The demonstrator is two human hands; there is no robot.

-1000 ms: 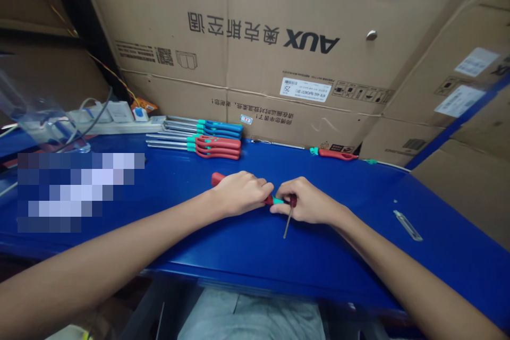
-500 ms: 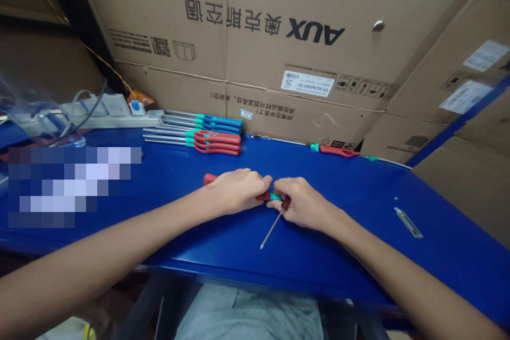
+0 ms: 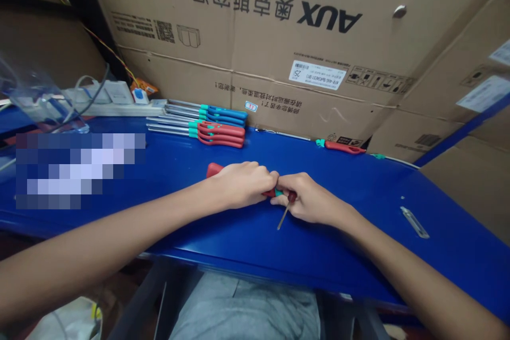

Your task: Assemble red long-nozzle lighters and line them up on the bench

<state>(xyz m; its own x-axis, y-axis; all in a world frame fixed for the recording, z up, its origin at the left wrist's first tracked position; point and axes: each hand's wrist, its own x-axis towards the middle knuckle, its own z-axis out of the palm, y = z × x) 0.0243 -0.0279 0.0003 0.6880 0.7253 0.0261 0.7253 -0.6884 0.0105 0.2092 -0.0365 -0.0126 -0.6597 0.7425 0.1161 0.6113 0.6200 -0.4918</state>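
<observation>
My left hand (image 3: 247, 185) is closed around the red body of a lighter-like tool (image 3: 214, 170), whose rounded end sticks out on the left. Right beside it, my right hand (image 3: 308, 196) pinches the tool's green part (image 3: 279, 192) and also holds a screwdriver (image 3: 283, 217). The screwdriver's dark red handle sits in the fingers, and its thin shaft points down and slightly left above the blue table (image 3: 239, 234). Most of the tool's body is hidden under my left hand.
Stacked red tools (image 3: 223, 134) and blue tools (image 3: 228, 115) lie at the back, beside a white power strip (image 3: 147, 110). Against the cardboard (image 3: 271, 37) rests another red piece (image 3: 345, 147). A small clear part (image 3: 415, 222) lies at right, a clear container (image 3: 48, 111) at left.
The screwdriver has tilted, so its shaft looks shorter and its tip is higher and further right. Both hands keep their hold, and the whole view has shifted slightly.
</observation>
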